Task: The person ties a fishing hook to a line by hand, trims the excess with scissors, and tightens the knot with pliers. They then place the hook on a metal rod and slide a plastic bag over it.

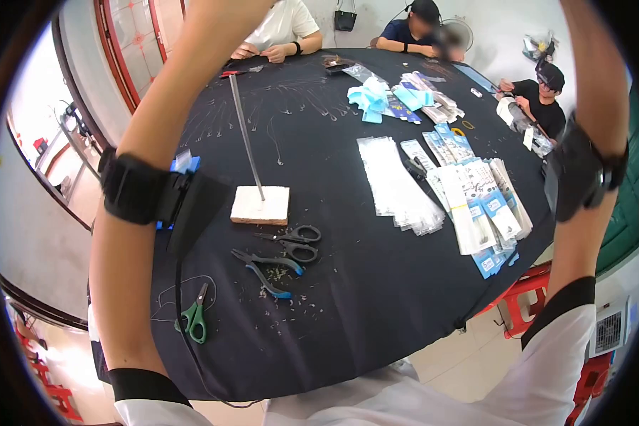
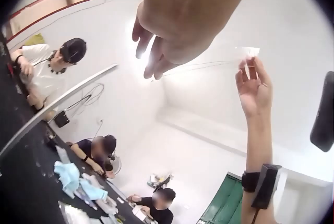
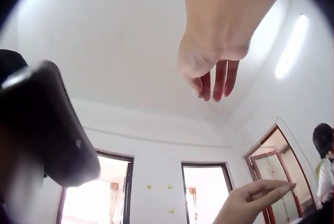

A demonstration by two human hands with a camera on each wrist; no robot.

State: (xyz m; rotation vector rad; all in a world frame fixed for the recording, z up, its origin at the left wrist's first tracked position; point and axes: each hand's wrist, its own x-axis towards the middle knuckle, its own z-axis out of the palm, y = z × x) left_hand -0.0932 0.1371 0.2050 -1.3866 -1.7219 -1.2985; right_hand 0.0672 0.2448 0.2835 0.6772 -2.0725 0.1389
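Both hands are raised above the table, beyond the top of the head view. In the left wrist view, my left hand [image 2: 182, 31] pinches one end of a thin line [image 2: 203, 65] between its fingertips. That line stretches across to my right hand [image 2: 254, 91], whose fingers hold a small clear plastic piece [image 2: 248, 52] up against the bright wall. From the right wrist view, the right hand [image 3: 216, 57] hangs down with thumb and fingers close together. Below it, the left hand [image 3: 253, 200] shows thumb and forefinger brought together.
On the black-covered table [image 1: 334, 305] lie green scissors [image 1: 195, 319], blue-handled pliers [image 1: 270, 273] and black scissors [image 1: 298, 245]. A metal rod [image 1: 247, 138] stands in a white block [image 1: 260, 206]. Packaging cards [image 1: 476, 202] and clear bags [image 1: 397, 184] lie right. Several people sit around.
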